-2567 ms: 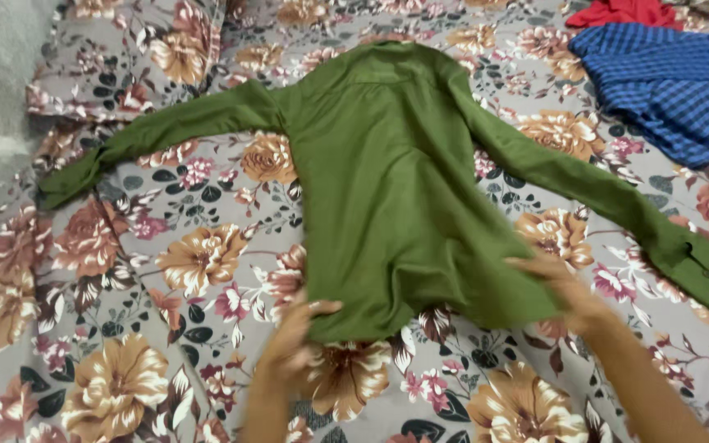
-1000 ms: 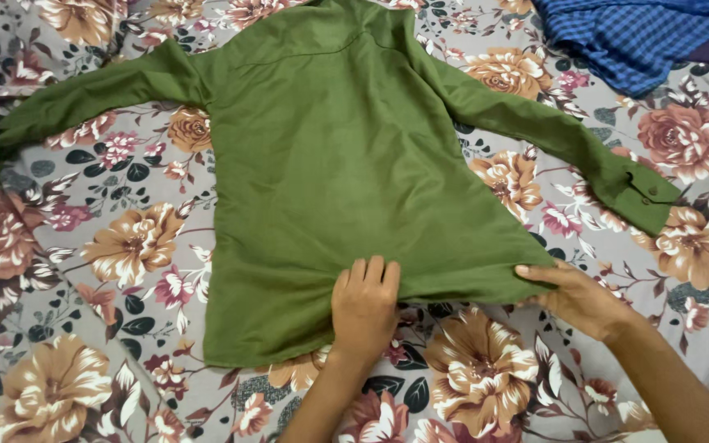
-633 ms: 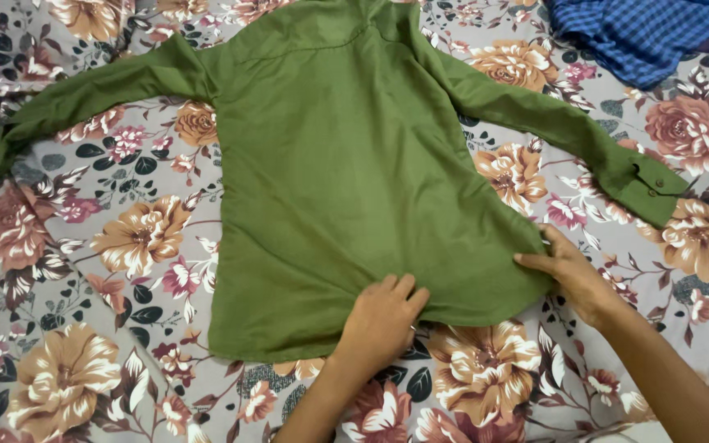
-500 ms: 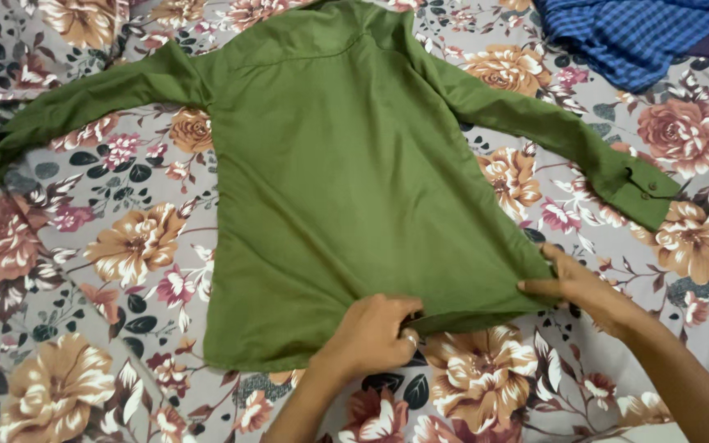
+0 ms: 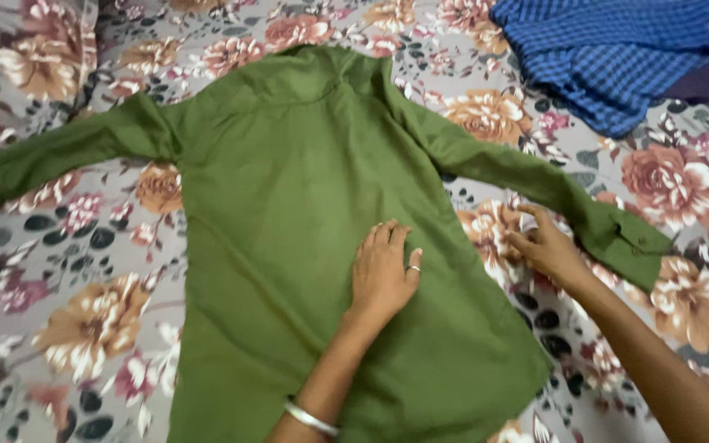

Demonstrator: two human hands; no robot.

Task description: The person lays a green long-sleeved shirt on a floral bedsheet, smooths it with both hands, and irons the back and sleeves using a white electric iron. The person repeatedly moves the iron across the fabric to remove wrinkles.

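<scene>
Pressing flat with fingers together, the left hand (image 5: pixel 383 271) rests open on the back of the green shirt (image 5: pixel 305 246) spread face-down on the floral bedsheet (image 5: pixel 84 320), while the right hand (image 5: pixel 545 244), fingers loosely spread, touches the sheet by the right sleeve (image 5: pixel 535 184). The cloth looks light, soft and limp, best taken at sleeve or side seam; the hem and left cuff are cut off, the front hidden, and a blue checked garment (image 5: pixel 617 57) lies well apart.

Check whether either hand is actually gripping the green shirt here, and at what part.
Neither hand grips anything. The left hand lies flat, palm down, on the back of the green shirt; the right hand rests open on the floral bedsheet beside the sleeve.
</scene>
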